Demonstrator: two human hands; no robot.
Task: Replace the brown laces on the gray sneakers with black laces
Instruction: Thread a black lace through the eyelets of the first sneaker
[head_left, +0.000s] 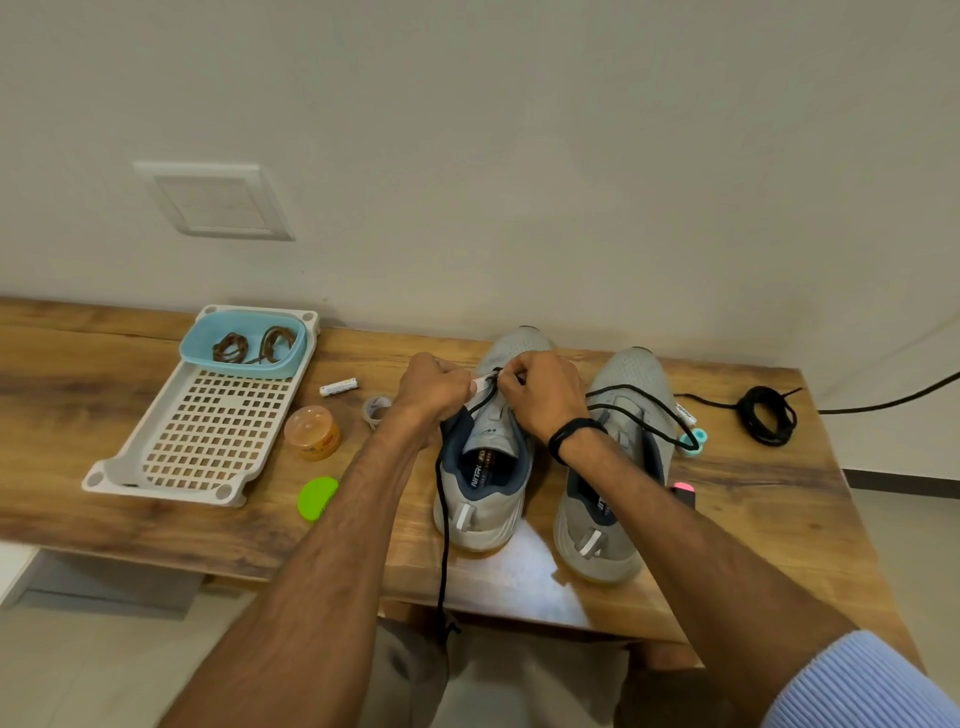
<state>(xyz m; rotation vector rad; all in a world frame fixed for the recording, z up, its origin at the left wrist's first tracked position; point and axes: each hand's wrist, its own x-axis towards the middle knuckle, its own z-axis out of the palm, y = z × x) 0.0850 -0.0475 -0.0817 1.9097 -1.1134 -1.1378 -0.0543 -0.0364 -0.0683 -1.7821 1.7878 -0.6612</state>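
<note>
Two gray sneakers stand side by side on the wooden table, heels toward me. My left hand (434, 387) and my right hand (540, 392) meet over the eyelets of the left sneaker (485, 488), both pinching a black lace (441, 519). One end of that lace hangs down over the table's front edge; the other loops across the right sneaker (631, 374). A second black lace (769, 415) lies coiled at the far right. Two brown laces (254, 345) rest coiled in a blue bowl (195, 343).
A white perforated tray (208, 431) holds the blue bowl at left. Between tray and shoes lie a battery (338, 387), a tape roll (375, 409), an orange jar (311, 433) and a green disc (317, 497). A teal object (696, 441) and a black cable (893, 400) sit right.
</note>
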